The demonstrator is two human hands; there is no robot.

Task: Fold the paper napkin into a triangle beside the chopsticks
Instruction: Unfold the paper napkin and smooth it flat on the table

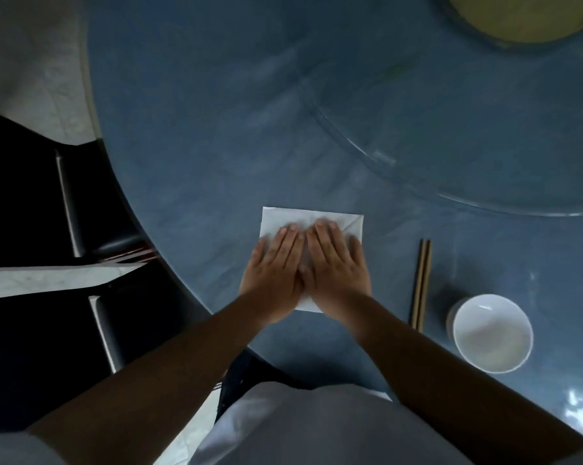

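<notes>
A white paper napkin [312,219] lies flat on the blue table, roughly square, with a crease near its far right corner. My left hand [276,263] and my right hand [337,263] rest palm down on it side by side, fingers straight and together, thumbs touching, covering most of its middle and near part. Neither hand grips anything. A pair of brown chopsticks [421,283] lies to the right of the napkin, a short gap away, pointing away from me.
A white bowl [491,333] stands right of the chopsticks near the table edge. A glass turntable [451,182] fills the far right of the blue table [199,146], with a yellowish dish [525,18] at its top. Dark chairs [82,213] stand left.
</notes>
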